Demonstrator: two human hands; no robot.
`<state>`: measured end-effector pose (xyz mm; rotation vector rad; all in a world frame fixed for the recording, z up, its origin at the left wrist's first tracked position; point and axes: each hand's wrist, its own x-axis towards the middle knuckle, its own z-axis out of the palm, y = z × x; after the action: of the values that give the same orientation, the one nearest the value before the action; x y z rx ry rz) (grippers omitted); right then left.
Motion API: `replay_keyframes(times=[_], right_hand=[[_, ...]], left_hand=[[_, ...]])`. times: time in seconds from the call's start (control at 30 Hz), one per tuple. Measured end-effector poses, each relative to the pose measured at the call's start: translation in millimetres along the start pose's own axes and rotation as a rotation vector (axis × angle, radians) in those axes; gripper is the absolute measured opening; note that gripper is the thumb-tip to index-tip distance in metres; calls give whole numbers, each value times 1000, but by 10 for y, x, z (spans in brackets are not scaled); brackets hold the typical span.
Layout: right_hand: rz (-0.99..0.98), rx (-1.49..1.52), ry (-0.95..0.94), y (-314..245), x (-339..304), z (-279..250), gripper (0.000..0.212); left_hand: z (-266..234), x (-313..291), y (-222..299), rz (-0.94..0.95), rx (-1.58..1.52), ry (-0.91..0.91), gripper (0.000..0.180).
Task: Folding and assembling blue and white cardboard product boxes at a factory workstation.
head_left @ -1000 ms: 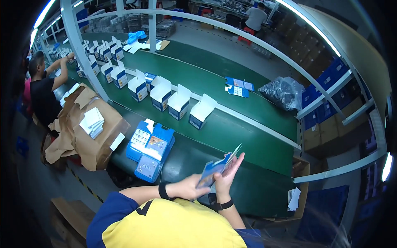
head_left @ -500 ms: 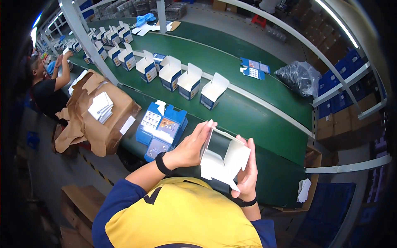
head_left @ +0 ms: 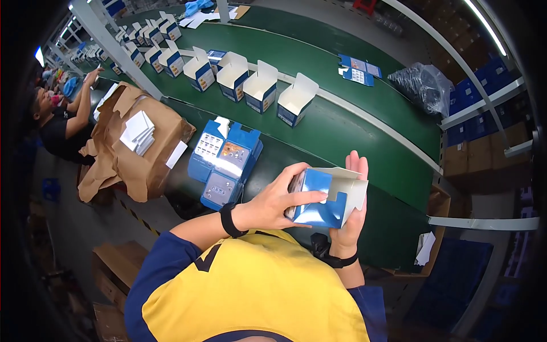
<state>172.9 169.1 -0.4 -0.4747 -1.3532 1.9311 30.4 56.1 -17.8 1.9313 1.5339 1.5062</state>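
The left hand (head_left: 279,199) grips the blue carton (head_left: 323,214), thumb across its printed face; the right hand (head_left: 348,231) is spread open along its flapped end. A moment ago the carton showed its hollow white inside; now it has turned printed side up, flaps rightward, so folding seems part-done. It is above the worktop (head_left: 393,236), right of the flattened cartons (head_left: 232,153).

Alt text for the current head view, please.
Left hand grips a blue carton, with the right hand at its open, white-lined end. Flattened blue cartons lie to the left; open-topped boxes line the green belt beyond.
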Motion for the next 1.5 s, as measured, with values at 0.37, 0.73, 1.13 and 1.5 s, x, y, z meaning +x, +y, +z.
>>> replay_keyframes(times=[0.37, 0.73, 1.13, 1.5], right_hand=[[-217, -308, -289, 63, 39, -159, 68], [31, -426, -203, -93, 30, -6, 52], [4, -694, -403, -44, -11, -163, 55], [-80, -774, -370, -161, -62, -70, 50]], left_hand=[[-132, 73, 62, -55, -90, -23, 81], [-211, 89, 59, 49, 117, -142, 109], [-248, 74, 151, -100, 20, -331, 111], [-191, 28, 88, -9, 31, -323, 94]])
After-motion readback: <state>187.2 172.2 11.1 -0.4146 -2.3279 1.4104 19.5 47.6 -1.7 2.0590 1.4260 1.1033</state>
